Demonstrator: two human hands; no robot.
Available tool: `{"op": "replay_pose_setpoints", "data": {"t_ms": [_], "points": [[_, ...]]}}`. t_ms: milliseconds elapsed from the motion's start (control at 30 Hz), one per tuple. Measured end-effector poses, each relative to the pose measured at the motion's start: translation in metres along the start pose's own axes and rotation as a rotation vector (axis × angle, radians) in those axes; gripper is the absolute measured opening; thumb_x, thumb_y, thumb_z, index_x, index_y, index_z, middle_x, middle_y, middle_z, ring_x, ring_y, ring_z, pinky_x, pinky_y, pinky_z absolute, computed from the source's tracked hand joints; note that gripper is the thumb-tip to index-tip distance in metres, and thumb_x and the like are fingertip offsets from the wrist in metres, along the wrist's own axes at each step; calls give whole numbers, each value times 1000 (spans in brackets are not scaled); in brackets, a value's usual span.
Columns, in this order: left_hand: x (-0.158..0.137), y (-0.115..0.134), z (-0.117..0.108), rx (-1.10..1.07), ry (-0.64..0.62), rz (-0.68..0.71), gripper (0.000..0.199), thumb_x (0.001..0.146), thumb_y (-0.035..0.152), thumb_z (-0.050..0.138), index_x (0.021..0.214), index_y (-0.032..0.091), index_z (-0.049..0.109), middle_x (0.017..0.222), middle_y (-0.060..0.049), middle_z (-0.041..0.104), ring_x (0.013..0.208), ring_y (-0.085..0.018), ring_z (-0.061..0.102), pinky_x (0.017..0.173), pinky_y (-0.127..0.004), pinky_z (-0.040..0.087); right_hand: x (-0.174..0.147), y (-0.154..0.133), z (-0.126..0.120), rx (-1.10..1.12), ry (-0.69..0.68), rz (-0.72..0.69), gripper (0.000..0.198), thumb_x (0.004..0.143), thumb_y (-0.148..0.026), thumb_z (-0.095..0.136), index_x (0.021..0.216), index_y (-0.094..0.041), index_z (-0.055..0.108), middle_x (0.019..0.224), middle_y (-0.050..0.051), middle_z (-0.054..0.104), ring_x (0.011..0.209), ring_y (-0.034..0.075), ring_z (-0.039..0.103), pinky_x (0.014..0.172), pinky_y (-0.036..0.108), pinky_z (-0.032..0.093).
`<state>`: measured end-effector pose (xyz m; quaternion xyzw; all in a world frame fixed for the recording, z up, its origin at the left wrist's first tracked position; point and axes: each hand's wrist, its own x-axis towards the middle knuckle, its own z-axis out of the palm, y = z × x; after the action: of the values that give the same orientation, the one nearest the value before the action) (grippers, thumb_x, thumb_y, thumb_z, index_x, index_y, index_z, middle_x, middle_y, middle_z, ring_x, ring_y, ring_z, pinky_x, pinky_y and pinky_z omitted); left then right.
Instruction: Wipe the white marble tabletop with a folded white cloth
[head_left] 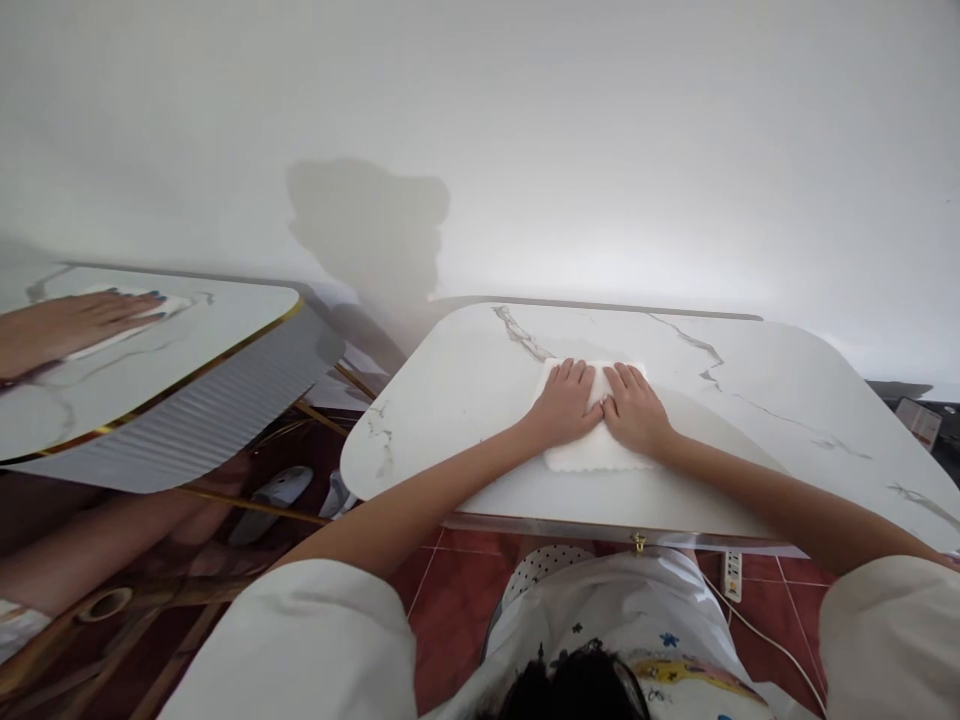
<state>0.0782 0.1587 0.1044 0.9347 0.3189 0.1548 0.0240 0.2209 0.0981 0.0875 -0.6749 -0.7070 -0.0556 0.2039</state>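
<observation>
A white square paper napkin or cloth (596,456) lies flat on the white marble-patterned table (420,420) before me; I cannot tell which it is. On its left half rests my left hand (566,402), palm down with the fingers stretched out. My right hand (636,408) presses flat on the right half, fingers pointing toward the wall. The two thumbs meet near the middle of the white sheet. Neither hand grips anything.
At the left stands a second marble-patterned table (247,310) with a gold rim, where another person's hand (105,318) lies on a white sheet. A power strip (732,577) and its cord are below my table. A white wall (600,150) rises behind.
</observation>
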Motion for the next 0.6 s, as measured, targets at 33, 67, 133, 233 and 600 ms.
{"op": "replay_pose_setpoints", "data": {"t_ms": [33, 67, 133, 233, 600], "points": [[6, -6, 2, 7, 18, 10, 36, 89, 32, 43, 117, 10, 50, 124, -19, 54, 122, -34, 44, 104, -49, 34, 8, 2, 2, 5, -4, -3, 46, 89, -20, 37, 130, -5, 49, 136, 19, 48, 129, 30, 39, 109, 44, 34], [12, -12, 4, 13, 34, 18, 34, 89, 31, 43, 115, 11, 51, 120, -18, 55, 118, -33, 46, 102, -48, 36, 17, 4, 4, 15, -11, -7, 45, 89, -19, 37, 130, -5, 49, 135, 19, 49, 128, 30, 40, 109, 43, 34], [24, -26, 9, 23, 62, 31, 31, 89, 29, 43, 112, 11, 51, 115, -17, 56, 114, -32, 48, 99, -47, 37, 34, 9, 9, 45, -18, -7, 44, 89, -19, 37, 129, -6, 49, 132, 18, 50, 127, 28, 40, 108, 42, 33], [44, -48, 17, 33, 86, 49, 31, 89, 29, 42, 113, 12, 51, 118, -17, 56, 118, -32, 46, 100, -46, 36, 60, 17, 16, 89, -20, 11, 42, 89, -21, 37, 127, -9, 50, 131, 16, 51, 125, 27, 41, 107, 41, 34], [120, -117, 27, 23, 84, 37, 33, 87, 31, 45, 113, 12, 52, 116, -15, 58, 114, -29, 49, 102, -43, 36, 149, 42, 53, 3, 13, -10, 40, 91, -20, 35, 127, -7, 48, 131, 18, 51, 122, 30, 42, 101, 44, 35]]}}
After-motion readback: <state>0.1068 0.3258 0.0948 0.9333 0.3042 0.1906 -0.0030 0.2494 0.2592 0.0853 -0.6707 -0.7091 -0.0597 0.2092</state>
